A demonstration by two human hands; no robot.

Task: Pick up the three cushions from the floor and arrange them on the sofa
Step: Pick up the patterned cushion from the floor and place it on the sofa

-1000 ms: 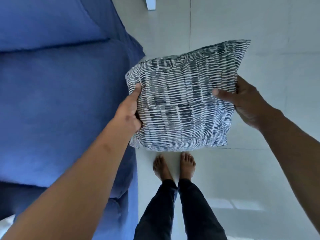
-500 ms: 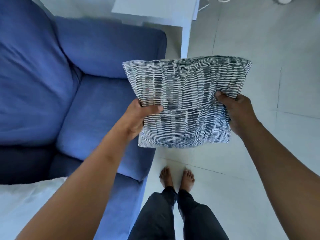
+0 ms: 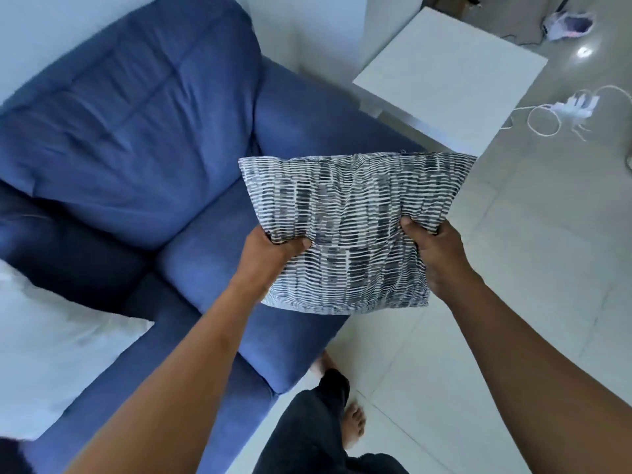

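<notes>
Both hands are clamped on the cushion (image 3: 355, 213), a grey-and-white striped one held up in the air at centre frame. The left hand (image 3: 270, 258) grips its lower left edge, thumb pressed across the front and fabric bunched under it. The right hand (image 3: 434, 254) pinches the lower right side, thumb dug into the cover so the stripes pucker around it. Both arms reach up from the bottom of the frame, bare to the elbow.

The cushion hangs upright, face toward the camera, top edge roughly level. Its left half sits in front of the sofa (image 3: 136, 131), over the seat's right end and the armrest; its right half is over the pale tiled floor (image 3: 513, 302). It touches nothing but the two hands.

The sofa is blue and fills the left of the frame, back cushion plump at upper left. A white cushion (image 3: 58, 347) lies on the seat at lower left, partly cut off by the frame edge.

At upper right stands a white table (image 3: 455, 73), just beyond the armrest. Further right on the floor, a coiled white cord (image 3: 543, 121). At bottom centre, dark trousers and bare feet (image 3: 354, 422) on the tiles, close to the sofa's front.
</notes>
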